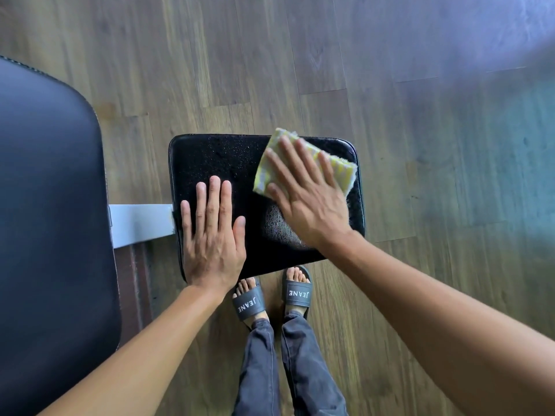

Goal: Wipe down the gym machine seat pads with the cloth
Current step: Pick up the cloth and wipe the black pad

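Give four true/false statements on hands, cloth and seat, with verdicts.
1. The right hand presses the folded yellow-and-white cloth onto the small black padded seat. True.
2. The left hand grips the cloth. False: it rests flat on the seat, apart from the cloth.
3. Droplets show on the seat. True.
4. The cloth hangs over the seat's near edge. False: it lies at the seat's far right corner.
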